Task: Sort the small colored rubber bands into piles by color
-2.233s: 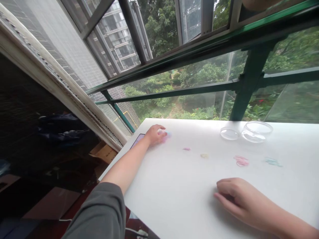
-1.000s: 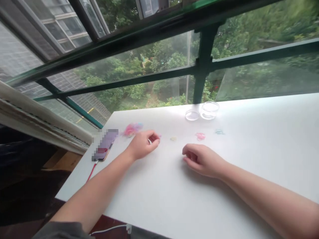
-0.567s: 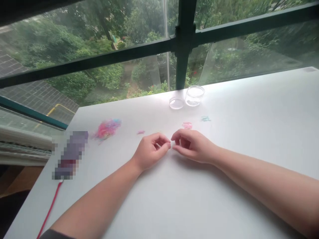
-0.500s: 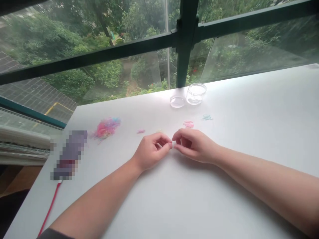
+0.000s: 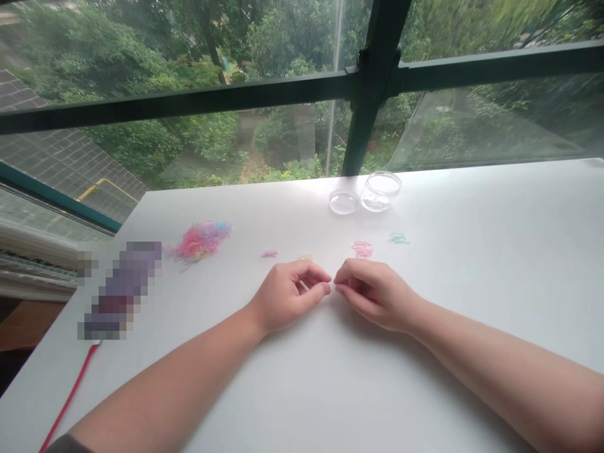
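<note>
My left hand [image 5: 292,294] rests low over the white table, thumb and forefinger nearly together in a pinch. Facing it, fingertip to fingertip with a narrow gap, my right hand [image 5: 377,294] is also pinched. Whatever the fingers hold, if anything, is too small to make out. Just beyond my right hand lie pink rubber bands [image 5: 362,249], with a few teal bands [image 5: 399,238] farther right. A pale yellowish cluster [image 5: 306,257] shows partly behind my left hand. Left of that is a small pink-purple bunch [image 5: 270,254].
A tangled heap of multicoloured bands [image 5: 202,240] lies at the left. At the back stand an open clear round jar [image 5: 381,192] and its clear lid [image 5: 343,202]. A pixelated dark object [image 5: 123,286] with a red cable [image 5: 70,396] lies near the left table edge, before the window.
The view has tilted and shifted slightly, so things sit lower and farther right. My right thumb and forefinger have drawn closer together; the hands still face each other.
</note>
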Tool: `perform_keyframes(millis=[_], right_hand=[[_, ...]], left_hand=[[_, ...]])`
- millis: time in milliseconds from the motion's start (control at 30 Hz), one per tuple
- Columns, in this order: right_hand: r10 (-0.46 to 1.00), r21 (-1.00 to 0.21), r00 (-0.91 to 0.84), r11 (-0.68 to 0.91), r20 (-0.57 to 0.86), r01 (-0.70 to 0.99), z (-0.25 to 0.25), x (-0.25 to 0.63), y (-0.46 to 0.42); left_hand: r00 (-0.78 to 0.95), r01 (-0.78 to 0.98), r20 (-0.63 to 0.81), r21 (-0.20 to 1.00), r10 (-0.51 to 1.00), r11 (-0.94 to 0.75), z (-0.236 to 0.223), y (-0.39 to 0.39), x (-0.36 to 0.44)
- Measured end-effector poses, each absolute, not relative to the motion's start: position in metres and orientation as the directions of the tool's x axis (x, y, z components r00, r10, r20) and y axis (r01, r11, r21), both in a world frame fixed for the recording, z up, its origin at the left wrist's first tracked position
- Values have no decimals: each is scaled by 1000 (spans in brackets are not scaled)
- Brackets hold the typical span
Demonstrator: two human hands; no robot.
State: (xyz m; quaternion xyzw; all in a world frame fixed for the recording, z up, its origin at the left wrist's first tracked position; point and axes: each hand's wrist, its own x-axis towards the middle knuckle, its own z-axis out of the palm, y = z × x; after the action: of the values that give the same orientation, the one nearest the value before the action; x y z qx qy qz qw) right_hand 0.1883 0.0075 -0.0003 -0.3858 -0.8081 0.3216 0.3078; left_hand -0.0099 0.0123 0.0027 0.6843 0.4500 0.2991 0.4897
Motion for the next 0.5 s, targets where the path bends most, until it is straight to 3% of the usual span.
perform_keyframes(millis=[500], right_hand=[[850, -800, -480, 435, 214, 414, 0, 188, 9]], left_hand=[[413, 356, -5, 921, 910, -157, 4, 12, -9]])
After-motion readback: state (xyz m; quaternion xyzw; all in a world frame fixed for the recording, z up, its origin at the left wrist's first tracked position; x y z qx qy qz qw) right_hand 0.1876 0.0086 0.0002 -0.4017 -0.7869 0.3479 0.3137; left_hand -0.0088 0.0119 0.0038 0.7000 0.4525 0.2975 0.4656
